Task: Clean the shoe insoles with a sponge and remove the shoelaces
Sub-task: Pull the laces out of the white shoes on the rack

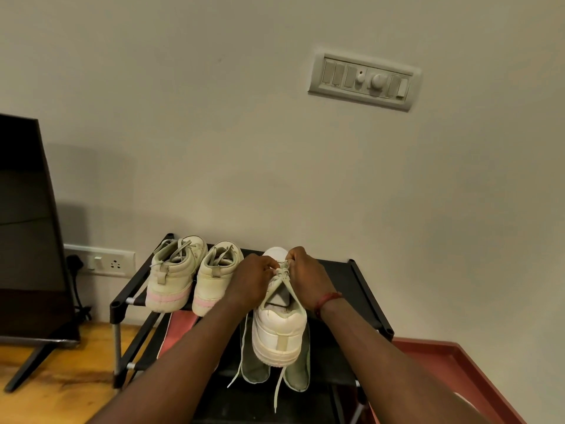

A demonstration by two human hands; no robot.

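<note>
A white sneaker (278, 335) stands on the black shoe rack (363, 289), heel toward me. Both hands are on its lacing. My left hand (250, 278) and my right hand (305, 278) each pinch the pale shoelace (282, 272) near the top eyelets. Two loose lace ends (241, 356) hang down over the heel on either side. Two grey-green insoles (301, 373) lie flat under the sneaker. No sponge is in sight.
Two more white sneakers with pink soles (174, 276) (214, 280) stand on the rack's left. A red insole (179, 330) lies on a lower shelf. A dark TV (27, 228) stands at left on a wooden surface; a red tray (464, 371) sits at right.
</note>
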